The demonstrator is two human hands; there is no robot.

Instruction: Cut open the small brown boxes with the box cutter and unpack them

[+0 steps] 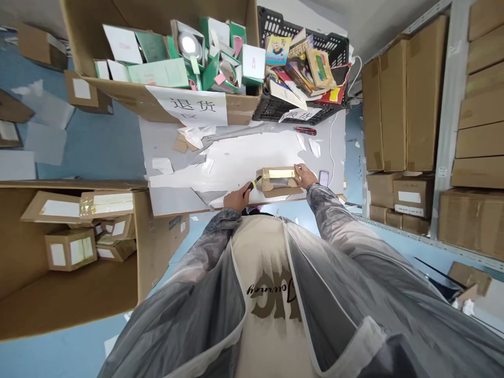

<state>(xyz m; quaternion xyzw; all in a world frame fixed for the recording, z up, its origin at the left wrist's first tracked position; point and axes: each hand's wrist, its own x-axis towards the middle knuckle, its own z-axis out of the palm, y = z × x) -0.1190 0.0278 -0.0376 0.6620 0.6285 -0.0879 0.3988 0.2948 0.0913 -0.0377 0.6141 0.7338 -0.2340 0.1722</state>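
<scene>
My left hand (234, 200) is closed round the handle of a black-and-yellow utility knife (254, 185), whose tip is at the left end of a small cardboard box (279, 184). The box lies on the table's near edge, with a white label on top and its near flap partly spread out. At its right end, my right hand (305, 176) grips the cardboard with bent fingers. Whether the blade touches the box is too small to tell.
A red utility knife (305, 130), paper scraps (162, 166) and a phone (323, 178) lie on the table (236, 157). Behind stand a large carton (129, 97) of green-and-white boxes and a black crate (271, 107) of books. Another carton (157, 262) holds parcels at left; shelves (443, 173) stand right.
</scene>
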